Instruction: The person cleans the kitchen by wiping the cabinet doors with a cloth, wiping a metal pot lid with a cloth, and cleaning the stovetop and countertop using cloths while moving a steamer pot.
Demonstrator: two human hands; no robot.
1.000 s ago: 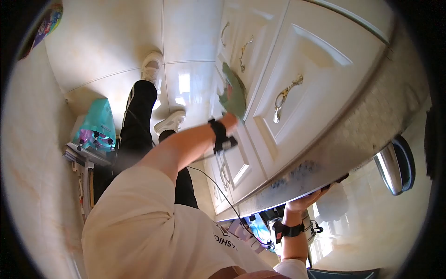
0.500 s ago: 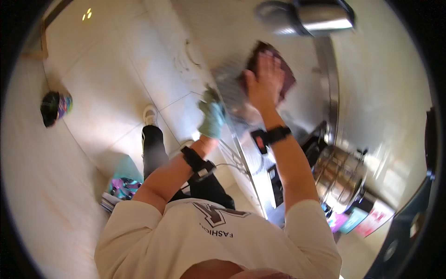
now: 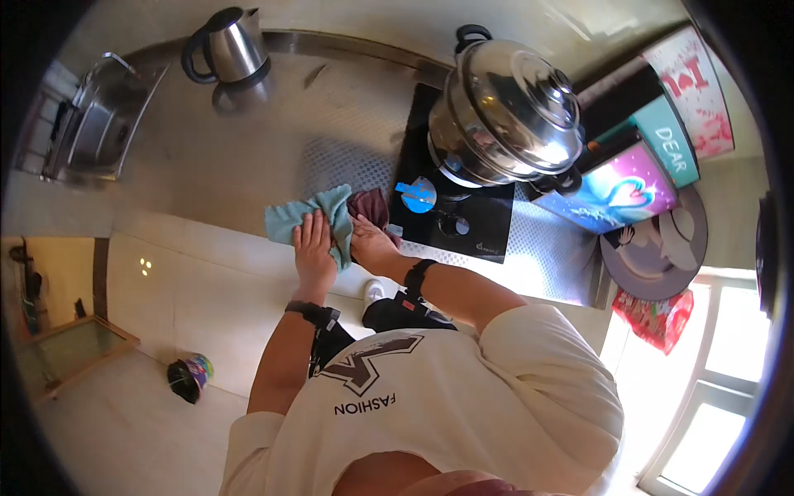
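At the counter's front edge, my left hand (image 3: 314, 250) holds a pale green cloth (image 3: 285, 221), its fingers lying over the fabric. Right beside it, my right hand (image 3: 372, 245) is closed on a dark red cloth (image 3: 370, 207), which touches the green one. Part of each cloth is hidden by the fingers. Both cloths are on the steel counter (image 3: 248, 157), just left of a black cooktop (image 3: 475, 227). Blue patches (image 3: 418, 195) show on the cooktop near my right hand.
A large lidded steel pot (image 3: 504, 116) stands on the cooktop. At the back left is an electric kettle (image 3: 236, 50), with a sink (image 3: 103, 124) farther left. Decorated boxes (image 3: 628, 186) and a grey plate-shaped item (image 3: 662, 252) are on the right. A small bin (image 3: 190, 378) sits on the floor.
The view has turned toward the cooktop. My left hand has brought the green cloth from beside the counter onto its edge. My right hand, earlier flat on the dark red cloth, now bunches it.
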